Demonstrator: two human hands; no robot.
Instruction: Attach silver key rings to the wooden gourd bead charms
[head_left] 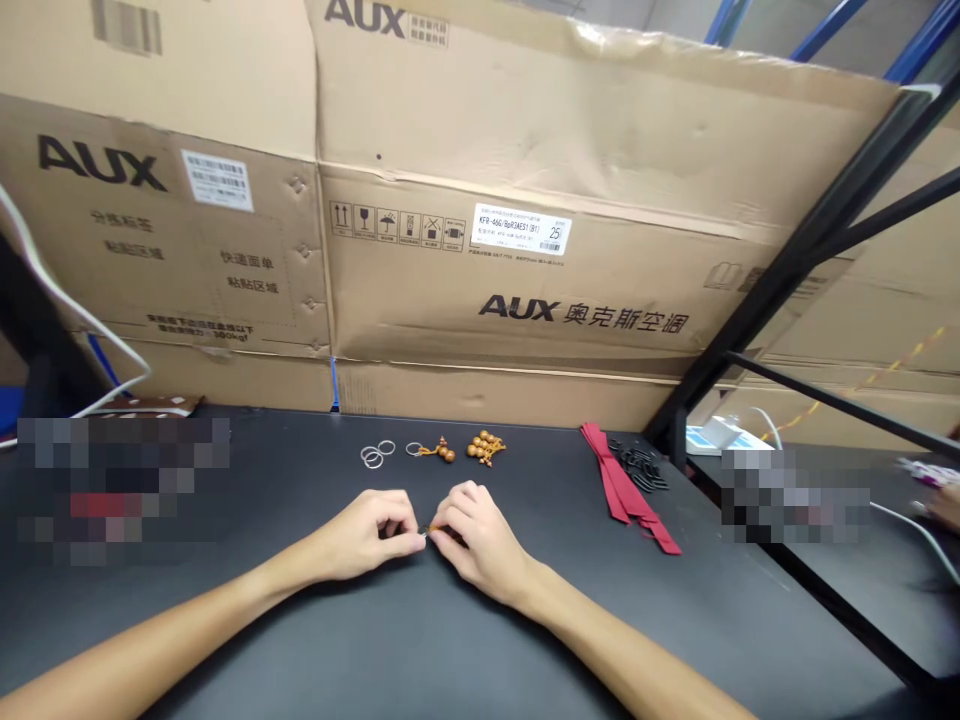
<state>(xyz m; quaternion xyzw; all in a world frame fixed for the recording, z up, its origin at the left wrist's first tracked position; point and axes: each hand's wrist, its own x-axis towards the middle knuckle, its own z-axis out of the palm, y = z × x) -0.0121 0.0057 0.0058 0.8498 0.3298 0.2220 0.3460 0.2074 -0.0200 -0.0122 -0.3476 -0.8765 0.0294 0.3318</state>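
Observation:
My left hand (375, 537) and my right hand (480, 540) meet just above the dark tabletop, thumbs and fingertips pinched. Between them shows a small bit of a metal ring (424, 535), gripped by my left hand. A short piece of orange cord (433, 528) is held in my right fingertips; most of both is hidden by the fingers. Beyond my hands lie several loose key rings (373, 457). Beside them is a ring with an orange cord and brown beads attached (446, 455). A small heap of beaded orange cords (486, 446) lies to its right.
Red ribbon strips (626, 485) and a pile of black pieces (641, 465) lie at the right. Tall cardboard (420, 330) stands along the back edge of the table (360, 650). A black metal frame (750, 300) slants up at the right. Pixelated patches cover both sides.

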